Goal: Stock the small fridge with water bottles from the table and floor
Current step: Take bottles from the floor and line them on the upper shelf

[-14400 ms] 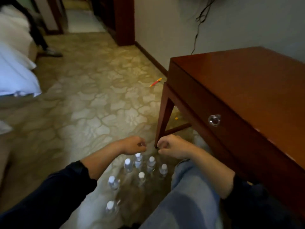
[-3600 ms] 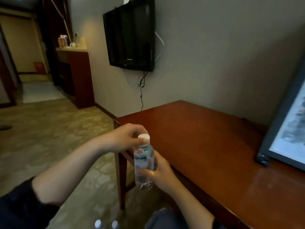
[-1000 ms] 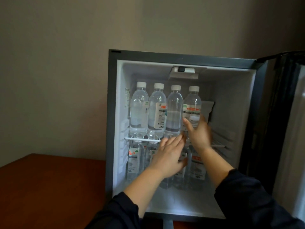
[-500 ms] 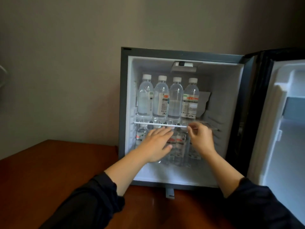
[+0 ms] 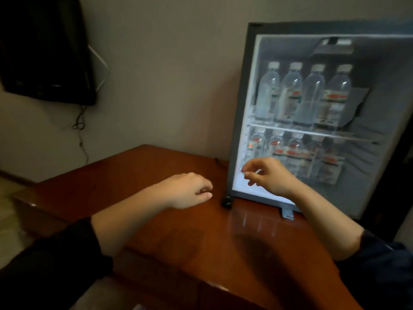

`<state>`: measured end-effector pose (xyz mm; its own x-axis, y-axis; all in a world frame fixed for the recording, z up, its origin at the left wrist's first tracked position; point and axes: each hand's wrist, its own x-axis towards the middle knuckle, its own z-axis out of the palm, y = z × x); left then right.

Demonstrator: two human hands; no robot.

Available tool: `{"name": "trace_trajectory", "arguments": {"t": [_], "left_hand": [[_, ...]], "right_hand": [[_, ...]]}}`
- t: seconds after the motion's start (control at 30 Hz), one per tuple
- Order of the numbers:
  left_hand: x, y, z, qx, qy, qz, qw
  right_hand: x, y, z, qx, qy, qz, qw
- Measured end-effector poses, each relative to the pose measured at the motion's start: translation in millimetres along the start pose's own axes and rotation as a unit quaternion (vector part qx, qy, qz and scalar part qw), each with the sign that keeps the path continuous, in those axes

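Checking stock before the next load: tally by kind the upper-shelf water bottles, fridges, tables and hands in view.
Upper-shelf water bottles: 4
Small fridge: 1
Wooden table: 1
Hands: 2 (left hand, right hand)
Total: 8
Lower-shelf bottles: too blurred to count.

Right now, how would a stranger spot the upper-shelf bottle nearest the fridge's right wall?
Find the small fridge on the wooden table. Four water bottles stand on its upper shelf; take the rightmost bottle, whose red label faces squarely forward.
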<state>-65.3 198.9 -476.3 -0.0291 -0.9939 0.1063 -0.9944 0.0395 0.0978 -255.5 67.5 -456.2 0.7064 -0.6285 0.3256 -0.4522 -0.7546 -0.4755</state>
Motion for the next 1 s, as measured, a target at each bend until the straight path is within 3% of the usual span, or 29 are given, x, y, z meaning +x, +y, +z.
{"name": "trace_trajectory", "arguments": {"t": [0.27, 0.57, 0.77, 1.0], "left_hand": [[-135.1, -92.0, 26.1, -0.06, -0.067, -0.174, 0.981], [-285.4, -156.3, 95.4, -0.101, -0.128, -0.308, 0.937], [-387.4, -181.9, 173.9, -0.168, -0.182, -0.419, 0.873], [-484.1, -188.6, 274.5, -0.259, -0.233, -0.539, 0.767]], "right_hand": [[2.2, -82.4, 106.3, 0.023, -0.172, -0.093, 0.98], [-5.1, -184.6, 261.1, 0.03, -0.367, -0.164, 0.915], [-30.8, -235.3, 370.5, 0.012, -0.442, -0.216, 0.871], [-87.5, -254.3, 492.4, 0.043, -0.548, -0.177, 0.816]]}}
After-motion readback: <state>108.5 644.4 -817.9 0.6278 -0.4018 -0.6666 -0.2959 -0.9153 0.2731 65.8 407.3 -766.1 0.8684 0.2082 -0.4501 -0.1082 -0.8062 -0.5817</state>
